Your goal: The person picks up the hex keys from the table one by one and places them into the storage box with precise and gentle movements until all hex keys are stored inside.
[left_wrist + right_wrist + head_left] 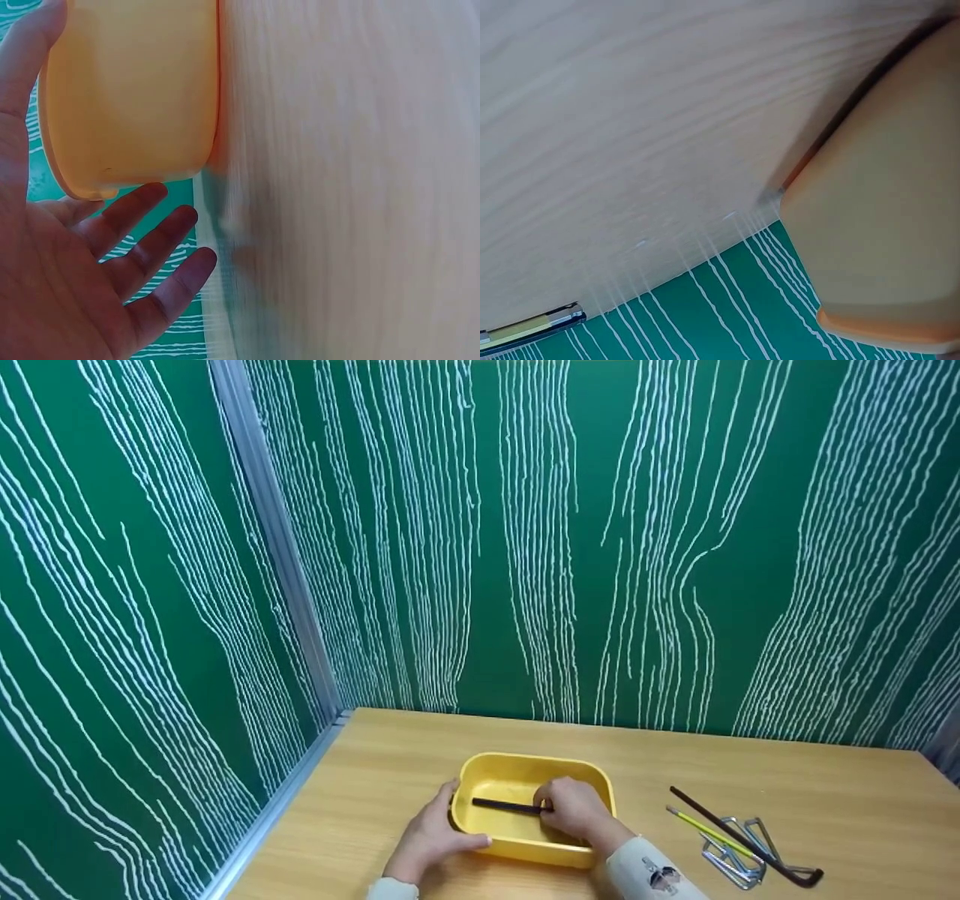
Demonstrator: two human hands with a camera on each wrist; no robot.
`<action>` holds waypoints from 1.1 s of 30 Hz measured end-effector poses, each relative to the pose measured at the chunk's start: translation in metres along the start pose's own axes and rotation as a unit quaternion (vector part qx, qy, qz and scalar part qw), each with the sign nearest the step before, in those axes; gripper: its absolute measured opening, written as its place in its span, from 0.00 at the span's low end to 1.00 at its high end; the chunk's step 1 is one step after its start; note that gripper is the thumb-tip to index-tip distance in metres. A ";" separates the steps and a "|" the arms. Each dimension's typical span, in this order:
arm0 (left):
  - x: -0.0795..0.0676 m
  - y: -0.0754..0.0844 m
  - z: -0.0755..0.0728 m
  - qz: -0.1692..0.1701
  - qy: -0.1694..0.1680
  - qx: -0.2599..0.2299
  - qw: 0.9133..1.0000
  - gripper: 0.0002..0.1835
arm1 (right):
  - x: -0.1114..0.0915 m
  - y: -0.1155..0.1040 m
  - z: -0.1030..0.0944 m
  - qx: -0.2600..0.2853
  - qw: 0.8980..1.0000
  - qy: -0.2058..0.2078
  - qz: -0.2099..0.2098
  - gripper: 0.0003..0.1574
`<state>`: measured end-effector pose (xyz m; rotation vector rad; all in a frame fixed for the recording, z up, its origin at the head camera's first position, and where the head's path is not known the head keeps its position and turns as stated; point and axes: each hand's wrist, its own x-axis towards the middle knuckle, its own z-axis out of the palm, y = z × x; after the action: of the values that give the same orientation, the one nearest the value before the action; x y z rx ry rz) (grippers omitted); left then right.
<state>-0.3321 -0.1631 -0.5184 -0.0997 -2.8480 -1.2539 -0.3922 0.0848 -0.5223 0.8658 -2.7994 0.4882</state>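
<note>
Right hand (pixel 576 811) in yellow tub (pixel 534 851), grip pinching black rod (pixel 501 805) there. Left hand (pixel 431 838) at tub's left end, grip loose, thumb against rim. Brown rod (pixel 712 817), yellow rod (pixel 709 831), metal loops (pixel 724 871) on bench (pixel 405 742).

Yellow tub (pixel 536 852), rounded corners, open top, sitting upright on the table (pixel 750 761) with the left hand (pixel 431 836) touching its left end. Inside there's a thin black rod (pixel 502 806), pretty much sideways, right hand (pixel 574 810) gripping its right end.
</note>
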 end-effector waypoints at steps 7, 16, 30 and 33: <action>-0.002 0.001 0.000 0.017 0.007 0.001 1.000 0.62 | 0.001 0.000 0.000 0.021 0.999 -0.032 0.030 0.06; 0.000 0.001 0.000 -0.012 -0.006 -0.014 1.000 0.63 | 0.000 -0.001 -0.001 0.042 0.997 -0.047 0.046 0.07; 0.000 0.005 0.000 -0.035 -0.016 -0.012 0.999 0.62 | 0.000 -0.003 -0.006 0.041 0.997 -0.015 0.060 0.15; -0.001 0.005 -0.001 -0.046 -0.022 -0.011 0.999 0.62 | 0.000 -0.005 -0.007 0.030 0.998 -0.004 0.054 0.16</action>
<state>-0.3310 -0.1602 -0.5137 0.0032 -2.9065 -1.3162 -0.3893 0.0835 -0.5148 0.7308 -2.8632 0.5890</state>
